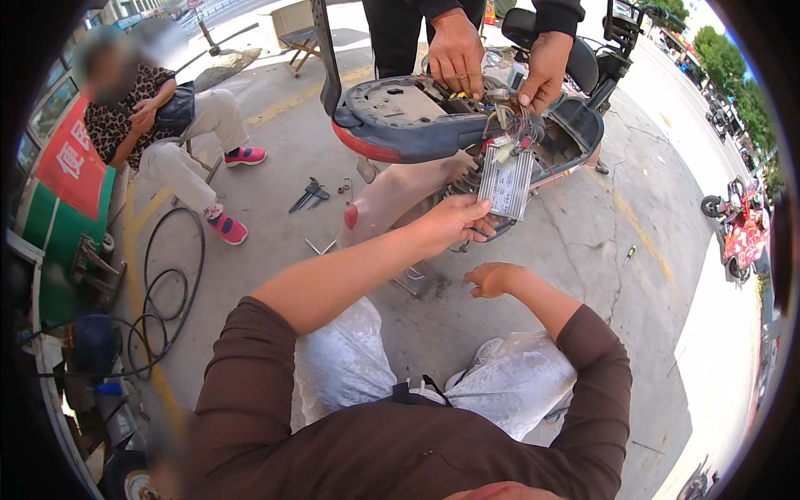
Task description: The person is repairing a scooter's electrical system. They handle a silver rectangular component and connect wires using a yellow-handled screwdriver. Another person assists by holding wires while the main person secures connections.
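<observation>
My left hand (pixel 457 223) is closed on the lower edge of a silver finned metal box (pixel 507 185), a controller-like unit with a printed label. Coloured wires and connectors (pixel 510 137) run from the box's upper end into the open body of an electric scooter (pixel 408 125). Below the box, my right hand (pixel 492 279) hangs between my knees, its fingers loosely apart and holding nothing. Another person's hands reach in from the far side: one hand (pixel 457 54) is among the wires, and the other hand (pixel 546 71) is beside a small white device (pixel 517 77).
On the ground left of the scooter lie black hex keys (pixel 310 195) and small metal parts (pixel 346 188). A screwdriver (pixel 631 253) lies to the right. A seated person (pixel 158 117) is at far left, near a looped black hose (pixel 197 267). A red scooter (pixel 744 233) stands far right.
</observation>
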`<state>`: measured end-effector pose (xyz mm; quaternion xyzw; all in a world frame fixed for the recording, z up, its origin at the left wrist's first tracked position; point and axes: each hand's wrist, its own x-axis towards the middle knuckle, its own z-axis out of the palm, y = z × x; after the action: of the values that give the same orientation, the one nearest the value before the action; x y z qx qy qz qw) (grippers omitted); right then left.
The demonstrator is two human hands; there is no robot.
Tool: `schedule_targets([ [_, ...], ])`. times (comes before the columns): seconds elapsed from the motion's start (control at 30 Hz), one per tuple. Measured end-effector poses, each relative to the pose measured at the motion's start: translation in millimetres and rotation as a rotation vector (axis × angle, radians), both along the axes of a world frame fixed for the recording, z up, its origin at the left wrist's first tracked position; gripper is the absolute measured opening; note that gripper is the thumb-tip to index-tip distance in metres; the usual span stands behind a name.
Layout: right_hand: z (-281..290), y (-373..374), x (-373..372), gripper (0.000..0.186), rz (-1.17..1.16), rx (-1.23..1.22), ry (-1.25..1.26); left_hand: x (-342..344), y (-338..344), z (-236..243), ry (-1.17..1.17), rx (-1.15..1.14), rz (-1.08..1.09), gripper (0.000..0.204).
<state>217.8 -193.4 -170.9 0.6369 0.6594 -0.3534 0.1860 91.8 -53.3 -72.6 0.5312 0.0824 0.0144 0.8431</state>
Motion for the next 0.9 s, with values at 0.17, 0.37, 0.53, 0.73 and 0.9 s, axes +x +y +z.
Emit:
schedule_targets([
  [0.17, 8, 2, -6, 0.043, -0.009, -0.017, 0.005, -2, 2, 15, -0.173, -0.181, -0.071, 0.040],
  [0.37, 6, 7, -8, 0.043, 0.044, 0.001, -0.009, -1, -4, 14, -0.185, -0.274, -0.096, 0.037],
  [0.53, 12, 15, -16, 0.043, 0.042, 0.011, -0.033, 2, -14, 16, -0.156, -0.289, -0.074, 0.036],
  [0.73, 25, 17, -28, 0.045, 0.036, -0.021, -0.034, 2, -19, 16, -0.115, -0.258, -0.035, 0.036],
  [0.9, 24, 13, -29, 0.043, 0.033, -0.011, -0.015, 3, -14, 17, -0.124, -0.223, -0.001, 0.036],
])
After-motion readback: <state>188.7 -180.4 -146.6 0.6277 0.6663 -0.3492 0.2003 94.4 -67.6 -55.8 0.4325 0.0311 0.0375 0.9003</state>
